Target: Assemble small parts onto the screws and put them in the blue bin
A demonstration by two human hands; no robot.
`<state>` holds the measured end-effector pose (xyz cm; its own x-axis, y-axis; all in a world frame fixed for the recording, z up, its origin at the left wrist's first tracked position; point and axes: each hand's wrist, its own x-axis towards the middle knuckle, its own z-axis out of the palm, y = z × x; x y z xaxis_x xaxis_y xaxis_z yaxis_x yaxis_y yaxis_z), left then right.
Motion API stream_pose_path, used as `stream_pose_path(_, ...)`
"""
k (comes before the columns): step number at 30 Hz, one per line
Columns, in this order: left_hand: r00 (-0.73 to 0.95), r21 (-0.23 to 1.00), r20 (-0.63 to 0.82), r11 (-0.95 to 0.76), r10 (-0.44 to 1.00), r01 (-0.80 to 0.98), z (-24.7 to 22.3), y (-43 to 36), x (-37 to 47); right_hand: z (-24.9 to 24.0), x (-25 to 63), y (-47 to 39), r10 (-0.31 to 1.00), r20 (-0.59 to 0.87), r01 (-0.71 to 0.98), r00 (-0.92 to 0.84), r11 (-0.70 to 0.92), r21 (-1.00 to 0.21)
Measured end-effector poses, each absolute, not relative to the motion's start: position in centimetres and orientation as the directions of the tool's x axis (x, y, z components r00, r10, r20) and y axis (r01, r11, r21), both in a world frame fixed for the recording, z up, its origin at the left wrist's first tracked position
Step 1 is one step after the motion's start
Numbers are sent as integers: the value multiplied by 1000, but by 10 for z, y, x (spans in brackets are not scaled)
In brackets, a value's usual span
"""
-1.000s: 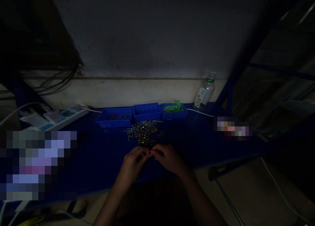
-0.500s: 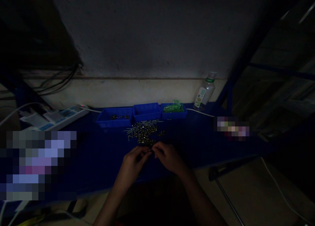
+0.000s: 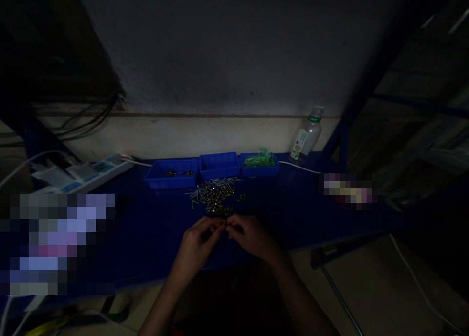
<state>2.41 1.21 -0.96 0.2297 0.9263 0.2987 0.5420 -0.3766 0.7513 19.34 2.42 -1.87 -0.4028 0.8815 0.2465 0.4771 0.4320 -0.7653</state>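
Note:
My left hand and my right hand meet fingertip to fingertip over the front of the blue table. Each is closed in a pinch. Whatever lies between the fingertips is too small and dark to make out. Just beyond my fingers spreads a pile of small brass-coloured metal parts. Thin silvery pins or screws lie along the far side of that pile. A few loose pieces sit to its right.
Behind the pile stand a blue bin with small metal parts, a middle blue bin and a blue bin holding green plastic bags. A clear bottle leans at the back right. A power strip with plugs lies at left.
My right fingertips have shifted slightly down and left, against the left fingertips. My left hand stays nearly in place. The pile and bins look the same.

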Motion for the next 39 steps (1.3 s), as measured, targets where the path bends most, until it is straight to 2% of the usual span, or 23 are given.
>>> stream_pose_path(15, 273, 763, 275, -382, 922, 522, -6, 10, 26, -17, 193, 22, 874, 289, 532, -392, 471, -704)
stream_pose_path(23, 193, 766, 291, -350, 937, 539, -10, 14, 24, -21, 193, 23, 893, 321, 480, -315, 442, -758)
stream_pose_path(31, 336, 720, 185, -360, 924, 593, -8, 16, 27, -17, 195, 21, 879, 357, 419, -315, 467, -779)
stream_pose_path(39, 260, 751, 220, -333, 940, 570, -10, 15, 26, -20, 195, 24, 894, 335, 438, -299, 440, -784)
